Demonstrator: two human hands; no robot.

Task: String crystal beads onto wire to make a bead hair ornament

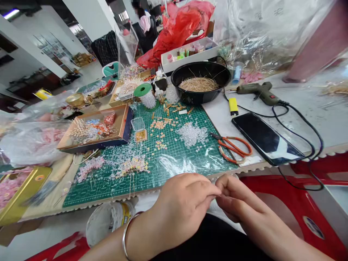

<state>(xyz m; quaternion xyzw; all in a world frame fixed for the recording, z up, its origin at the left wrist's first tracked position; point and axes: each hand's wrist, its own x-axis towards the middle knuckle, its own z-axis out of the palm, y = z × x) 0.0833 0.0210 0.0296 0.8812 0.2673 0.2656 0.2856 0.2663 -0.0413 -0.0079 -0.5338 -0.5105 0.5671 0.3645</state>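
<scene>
My left hand [181,206] and my right hand [240,201] meet fingertip to fingertip just below the near edge of the green cutting mat [190,159]. Both are pinched closed on something tiny between them that I cannot make out. A silver bangle sits on my left wrist. On the mat lie a heap of clear beads [191,134], small peach beads [160,125], gold findings [174,107] and a beaded pink-and-clear spray [130,166]. Orange-handled scissors [233,146] rest at the mat's right edge.
A black phone [268,139], a yellow lighter [233,106] and a corded glue gun [258,91] lie on the right. A black bowl of straw [201,85] stands behind the mat. A tray of beads [95,128] sits left. Red stools [285,203] stand below. A person sits far back.
</scene>
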